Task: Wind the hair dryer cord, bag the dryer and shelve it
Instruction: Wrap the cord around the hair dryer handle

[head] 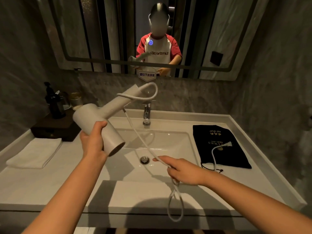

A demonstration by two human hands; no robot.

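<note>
My left hand [93, 140] grips the barrel of a white hair dryer [94, 122], held over the sink's left side with its handle pointing up and away. The white cord [138, 132] loops once at the handle's end, then runs down across the basin to my right hand [182, 171], which pinches it. Below that hand a loop of cord hangs past the counter's front edge. The cord's far end with the plug [226, 144] lies on a flat black drawstring bag [219, 146] on the counter to the right.
A white basin [168, 142] with a chrome tap [146, 115] and drain [144, 159] sits in the middle. A folded white towel [35, 152] lies at left, behind it a dark tray [54, 129] with a pump bottle [54, 102]. A mirror [101, 31] hangs above.
</note>
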